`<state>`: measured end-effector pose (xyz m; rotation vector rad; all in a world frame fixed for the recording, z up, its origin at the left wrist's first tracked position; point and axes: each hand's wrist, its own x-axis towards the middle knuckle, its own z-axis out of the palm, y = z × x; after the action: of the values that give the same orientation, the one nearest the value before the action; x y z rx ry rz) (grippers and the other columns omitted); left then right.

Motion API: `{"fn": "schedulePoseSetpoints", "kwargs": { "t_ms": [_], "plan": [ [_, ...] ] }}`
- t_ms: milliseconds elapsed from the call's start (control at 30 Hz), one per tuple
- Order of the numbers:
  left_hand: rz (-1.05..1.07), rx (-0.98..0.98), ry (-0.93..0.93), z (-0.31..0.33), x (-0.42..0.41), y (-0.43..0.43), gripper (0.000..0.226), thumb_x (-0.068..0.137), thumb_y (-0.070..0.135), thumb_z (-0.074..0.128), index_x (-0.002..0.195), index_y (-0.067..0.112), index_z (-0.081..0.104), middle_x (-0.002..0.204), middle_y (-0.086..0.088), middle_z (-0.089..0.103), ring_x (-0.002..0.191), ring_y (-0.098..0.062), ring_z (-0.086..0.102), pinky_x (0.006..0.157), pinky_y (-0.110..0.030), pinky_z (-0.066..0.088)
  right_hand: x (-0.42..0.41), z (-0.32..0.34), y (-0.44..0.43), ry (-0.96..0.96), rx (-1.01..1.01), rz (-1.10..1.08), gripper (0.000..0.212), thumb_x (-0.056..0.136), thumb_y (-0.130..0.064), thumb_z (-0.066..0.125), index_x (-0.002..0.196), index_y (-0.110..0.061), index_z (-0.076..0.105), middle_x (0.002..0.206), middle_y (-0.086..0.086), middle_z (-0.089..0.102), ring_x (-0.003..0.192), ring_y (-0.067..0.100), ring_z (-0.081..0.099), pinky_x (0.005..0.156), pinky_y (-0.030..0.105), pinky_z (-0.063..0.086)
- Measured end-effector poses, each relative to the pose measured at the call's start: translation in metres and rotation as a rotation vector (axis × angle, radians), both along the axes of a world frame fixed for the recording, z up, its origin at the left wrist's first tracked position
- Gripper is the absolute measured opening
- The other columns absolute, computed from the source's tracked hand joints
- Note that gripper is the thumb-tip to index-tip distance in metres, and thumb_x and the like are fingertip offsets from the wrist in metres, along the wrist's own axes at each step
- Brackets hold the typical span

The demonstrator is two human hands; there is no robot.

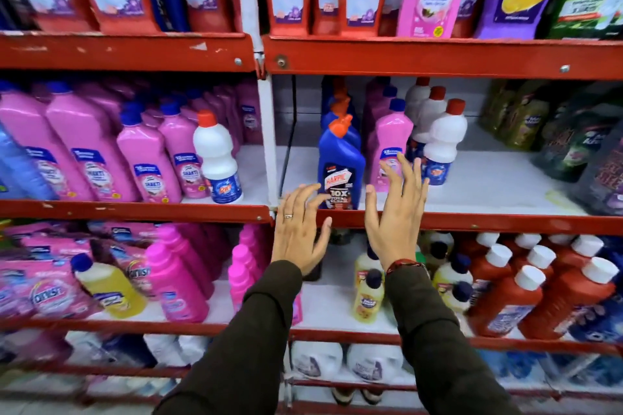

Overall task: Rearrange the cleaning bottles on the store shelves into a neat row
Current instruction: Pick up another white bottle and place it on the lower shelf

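On the middle shelf a blue bottle with an orange cap stands at the front, with more blue ones lined up behind it. To its right stands a pink bottle, then white bottles with red caps. My left hand is spread open just below and left of the blue bottle, fingertips near its label. My right hand is open too, fingers raised in front of the pink bottle's lower part. Neither hand holds anything.
Left of the white upright stand pink bottles and one white bottle with a red cap. Dark and green pouches fill the shelf's right end. Above are red and purple pouches. Below are yellow, pink and red bottles.
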<state>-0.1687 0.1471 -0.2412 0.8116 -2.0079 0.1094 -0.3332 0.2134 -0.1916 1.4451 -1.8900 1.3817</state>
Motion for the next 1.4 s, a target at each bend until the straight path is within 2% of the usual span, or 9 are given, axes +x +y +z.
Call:
{"fn": "schedulePoseSetpoints", "kwargs": {
  "t_ms": [100,333,500,633,700,800,1100,1300,1400],
  "plan": [
    [0.081,0.023,0.028,0.0,0.034,-0.013,0.04,0.096,0.027,0.055,0.135,0.018,0.052,0.149,-0.009,0.049,0.143,-0.027,0.039,0.126,-0.04,0.014,0.036,0.006,-0.012,0.033,-0.05,0.099,0.043,0.098,-0.023,0.056,0.14,-0.016,0.053,0.161,0.008,0.039,0.156,0.031,0.022,0.125,0.054,0.02],
    [0.302,0.164,0.041,-0.004,0.119,-0.052,0.06,0.097,0.039,0.044,0.151,0.014,0.036,0.154,-0.015,0.044,0.141,-0.035,0.038,0.122,-0.048,0.019,0.122,0.014,-0.053,-0.043,-0.035,0.405,0.04,0.1,-0.021,0.057,0.138,-0.008,0.056,0.148,0.007,0.053,0.141,0.022,0.046,0.121,0.032,0.033],
    [0.402,0.235,0.0,-0.009,0.166,-0.08,0.066,0.097,0.05,0.041,0.149,0.009,0.042,0.15,-0.015,0.048,0.139,-0.037,0.042,0.123,-0.049,0.019,0.168,0.029,-0.091,-0.231,0.219,0.623,0.051,0.104,-0.031,0.052,0.15,-0.01,0.045,0.155,0.006,0.048,0.145,0.018,0.043,0.121,0.032,0.033],
    [0.407,0.322,-0.159,-0.015,0.182,-0.096,0.076,0.096,0.063,0.032,0.139,0.003,0.052,0.143,-0.02,0.054,0.136,-0.038,0.045,0.125,-0.049,0.017,0.191,0.042,-0.123,-0.442,0.4,0.684,0.064,0.097,-0.029,0.065,0.152,-0.008,0.04,0.157,0.012,0.045,0.146,0.024,0.041,0.122,0.033,0.031],
    [0.379,0.362,-0.231,-0.022,0.185,-0.1,0.082,0.095,0.069,0.028,0.139,0.004,0.051,0.143,-0.02,0.054,0.14,-0.038,0.042,0.128,-0.045,0.011,0.2,0.044,-0.137,-0.559,0.418,0.696,0.062,0.09,-0.027,0.074,0.145,-0.012,0.049,0.147,0.01,0.057,0.136,0.026,0.053,0.115,0.046,0.045],
    [0.382,0.393,-0.27,-0.029,0.187,-0.106,0.091,0.093,0.077,0.026,0.144,0.005,0.045,0.147,-0.019,0.05,0.146,-0.038,0.035,0.129,-0.04,0.001,0.209,0.042,-0.154,-0.633,0.395,0.682,0.053,0.085,-0.024,0.079,0.133,-0.01,0.059,0.132,0.012,0.068,0.12,0.027,0.064,0.104,0.05,0.053],
    [0.381,0.406,-0.29,-0.028,0.187,-0.106,0.1,0.09,0.078,0.023,0.153,0.002,0.035,0.154,-0.022,0.044,0.15,-0.039,0.029,0.128,-0.04,-0.005,0.215,0.039,-0.161,-0.738,0.262,0.59,0.054,0.081,-0.024,0.083,0.129,-0.009,0.063,0.129,0.011,0.069,0.118,0.026,0.065,0.096,0.039,0.058],
    [0.392,0.422,-0.306,-0.03,0.188,-0.11,0.112,0.084,0.086,0.019,0.155,0.0,0.029,0.158,-0.025,0.037,0.152,-0.042,0.024,0.129,-0.046,0.001,0.206,0.046,-0.146,-0.709,0.137,0.539,0.055,0.078,-0.029,0.085,0.127,-0.012,0.066,0.125,0.006,0.071,0.108,0.015,0.065,0.082,0.018,0.056],
    [0.387,0.414,-0.32,-0.028,0.19,-0.109,0.116,0.081,0.088,0.021,0.155,0.0,0.029,0.157,-0.026,0.037,0.152,-0.042,0.024,0.129,-0.046,0.002,0.202,0.053,-0.132,-0.679,0.117,0.532,0.055,0.076,-0.031,0.087,0.125,-0.014,0.068,0.122,0.005,0.073,0.106,0.014,0.067,0.086,0.025,0.059]
  ]
}}
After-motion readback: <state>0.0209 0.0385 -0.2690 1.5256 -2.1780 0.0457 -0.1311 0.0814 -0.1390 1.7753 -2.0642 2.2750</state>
